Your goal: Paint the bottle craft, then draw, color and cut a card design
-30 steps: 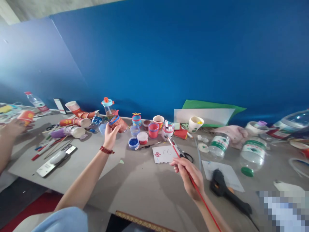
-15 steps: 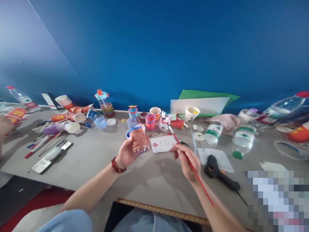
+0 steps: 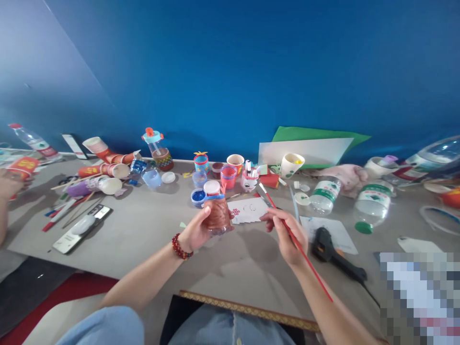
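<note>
1. big smooth blue wall [image 3: 230, 72] out at 12 o'clock, flat grey table [image 3: 215, 273] under it.
2. the streaky brown cup [image 3: 217, 215] had just swung over from about 10 o'clock to 7 o'clock of the view's centre, which put it closer to the red brush [image 3: 315, 273], not touching tho.
3. left hand [image 3: 196, 231] was curled round the cup, right hand [image 3: 292, 242] pinched the long thin handle.
4. cup looked brushy with a see-through bottom; white card [image 3: 247, 211] at its 3 o'clock, round blue paint pot [image 3: 198, 197] at its 10.
</note>
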`<move>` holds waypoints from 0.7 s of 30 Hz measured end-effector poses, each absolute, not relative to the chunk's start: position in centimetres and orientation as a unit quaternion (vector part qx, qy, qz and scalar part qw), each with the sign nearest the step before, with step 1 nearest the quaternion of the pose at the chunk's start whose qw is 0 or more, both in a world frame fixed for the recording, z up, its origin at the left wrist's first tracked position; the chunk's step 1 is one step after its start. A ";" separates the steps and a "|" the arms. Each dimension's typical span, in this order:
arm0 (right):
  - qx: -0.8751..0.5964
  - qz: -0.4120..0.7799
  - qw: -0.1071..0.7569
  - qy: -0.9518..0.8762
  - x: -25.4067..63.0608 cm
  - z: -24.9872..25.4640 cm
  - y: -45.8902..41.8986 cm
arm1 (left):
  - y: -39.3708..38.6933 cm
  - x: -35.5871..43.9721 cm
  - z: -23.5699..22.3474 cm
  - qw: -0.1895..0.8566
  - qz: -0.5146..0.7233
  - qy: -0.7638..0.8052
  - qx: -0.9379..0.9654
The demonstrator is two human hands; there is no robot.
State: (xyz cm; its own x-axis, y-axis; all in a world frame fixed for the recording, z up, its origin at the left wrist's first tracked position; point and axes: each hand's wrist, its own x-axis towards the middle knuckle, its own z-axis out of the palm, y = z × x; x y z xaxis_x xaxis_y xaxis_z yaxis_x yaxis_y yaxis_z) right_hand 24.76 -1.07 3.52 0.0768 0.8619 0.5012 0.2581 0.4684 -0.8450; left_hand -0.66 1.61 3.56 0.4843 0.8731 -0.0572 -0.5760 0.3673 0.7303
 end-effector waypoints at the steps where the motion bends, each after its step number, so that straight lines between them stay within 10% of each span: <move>1: -0.447 0.261 0.578 -0.630 24.8 3.5 -1.0 | 1.6 -0.7 3.5 0.799 0.450 0.224 0.331; 10: -0.450 0.260 0.616 -0.592 24.6 3.4 -0.8 | 1.8 -0.9 3.9 0.808 0.424 0.248 0.325; 21: -0.424 0.253 0.644 -0.584 25.3 2.6 -0.6 | 1.1 -0.6 2.7 0.477 0.536 0.362 0.595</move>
